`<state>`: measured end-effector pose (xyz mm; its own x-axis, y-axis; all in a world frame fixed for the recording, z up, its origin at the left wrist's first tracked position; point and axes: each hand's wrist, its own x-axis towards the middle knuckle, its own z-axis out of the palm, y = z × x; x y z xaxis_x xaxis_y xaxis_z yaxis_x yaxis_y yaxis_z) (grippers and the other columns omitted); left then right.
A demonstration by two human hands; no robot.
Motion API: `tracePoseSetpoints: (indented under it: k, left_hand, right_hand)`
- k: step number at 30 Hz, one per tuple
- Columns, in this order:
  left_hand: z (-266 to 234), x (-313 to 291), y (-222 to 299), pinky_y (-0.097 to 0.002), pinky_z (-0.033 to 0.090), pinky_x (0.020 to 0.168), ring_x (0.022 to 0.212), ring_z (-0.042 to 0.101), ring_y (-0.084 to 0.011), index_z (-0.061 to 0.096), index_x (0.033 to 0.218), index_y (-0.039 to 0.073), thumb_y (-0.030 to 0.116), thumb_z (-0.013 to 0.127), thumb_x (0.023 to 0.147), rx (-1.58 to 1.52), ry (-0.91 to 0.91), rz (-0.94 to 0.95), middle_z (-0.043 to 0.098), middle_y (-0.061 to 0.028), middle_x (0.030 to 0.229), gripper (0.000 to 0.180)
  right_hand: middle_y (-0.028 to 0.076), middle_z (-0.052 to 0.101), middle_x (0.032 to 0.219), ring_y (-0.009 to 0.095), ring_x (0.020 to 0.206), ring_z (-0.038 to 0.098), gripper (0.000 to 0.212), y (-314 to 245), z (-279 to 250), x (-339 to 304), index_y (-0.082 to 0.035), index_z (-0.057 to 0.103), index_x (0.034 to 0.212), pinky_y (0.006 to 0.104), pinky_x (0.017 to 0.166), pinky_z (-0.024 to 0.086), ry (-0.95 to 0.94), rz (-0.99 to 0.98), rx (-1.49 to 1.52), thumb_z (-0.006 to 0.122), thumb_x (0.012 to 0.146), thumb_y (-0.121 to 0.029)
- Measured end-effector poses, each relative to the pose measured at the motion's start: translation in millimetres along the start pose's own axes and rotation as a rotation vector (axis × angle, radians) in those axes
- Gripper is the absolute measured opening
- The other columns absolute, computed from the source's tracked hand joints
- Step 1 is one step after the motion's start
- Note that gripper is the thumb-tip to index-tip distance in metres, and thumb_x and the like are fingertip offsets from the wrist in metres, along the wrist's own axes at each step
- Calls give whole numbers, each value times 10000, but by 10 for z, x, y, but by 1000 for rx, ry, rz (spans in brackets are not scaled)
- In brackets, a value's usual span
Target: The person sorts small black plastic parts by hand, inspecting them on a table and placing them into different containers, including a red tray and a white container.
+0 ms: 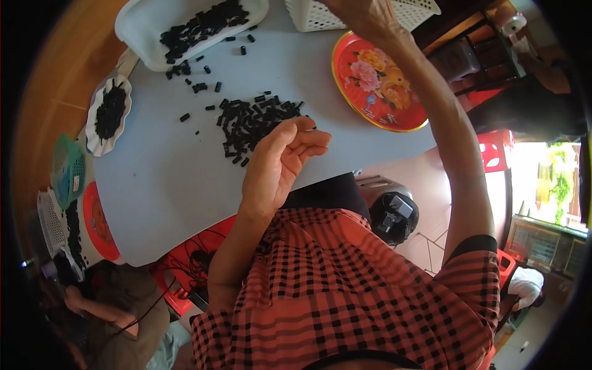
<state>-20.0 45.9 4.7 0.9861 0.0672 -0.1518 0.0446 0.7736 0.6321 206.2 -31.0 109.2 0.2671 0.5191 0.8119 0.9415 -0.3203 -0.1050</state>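
Note:
My left hand (280, 163) hovers by the near edge of a heap of short black cylindrical pieces (250, 123) on the pale blue-grey table (166, 185). Its fingers are loosely bent, the palm is partly turned up, and nothing shows in it. My right arm stretches far forward. My right hand (367, 17) is over a white perforated basket (308, 17) at the far edge; its fingertips run out of the picture, so what they hold is hidden. Just nearer than the basket lies a round red tray (345, 77) with a flower print.
A white tub (139, 34) with many black pieces stands far left, loose pieces near it. A scalloped white dish (126, 92) holds thin black pieces. At the left are a green basket (61, 179) and another red tray (98, 222). Other people sit lower left and at the right.

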Motion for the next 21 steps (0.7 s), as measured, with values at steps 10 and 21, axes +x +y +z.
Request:
tracePoseSetpoints:
  k: [10, 21]
  left_hand:
    - [-7, -84, 127, -334, 465, 875, 911, 612, -209, 525, 1074, -72, 133, 389, 960, -86, 24, -51, 640, -164, 939, 271]
    - [-1, -157, 309, -222, 437, 716, 812, 547, -113, 518, 1148, -27, 52, 519, 916, 873, 320, 549, 611, -96, 908, 246]
  right_hand:
    - [114, 628, 943, 285, 775, 632, 196, -580, 1037, -431, -29, 633, 976, 369, 689, 517, -598, -114, 485, 614, 781, -21]
    - [114, 660, 752, 224, 684, 653, 177, -704, 593, -540, -17, 639, 902, 316, 665, 525, -619, 197, 643, 619, 732, -66]
